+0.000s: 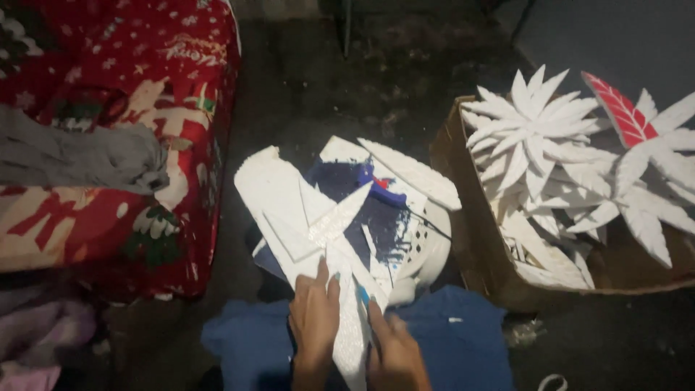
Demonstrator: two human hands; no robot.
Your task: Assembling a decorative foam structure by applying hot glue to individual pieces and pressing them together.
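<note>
Both hands are down on one long white foam leaf (352, 333), which lies on top of a heap of foam offcuts (289, 210) on the floor, just past a blue cloth (463, 340). The left hand (313, 318) lies flat on the leaf's left edge, fingers stretched out and together, pressing rather than gripping. The right hand (394, 351) sits against the right edge; whether its fingers curl under the leaf, I cannot tell (the light is poor here). By my reading this is the steadying step: the piece is being pinned in place, and any lift would call for a proper hold on both long edges, since the foam looks thin and brittle. The leaf is pointed, ribbed on top, with a teal smear beside it. Behind it a white tub (427, 246) is splashed with dark blue paint. To the right, a cardboard box (470, 239) holds finished white foam flowers (536, 134) and one red leaf (620, 110).
</note>
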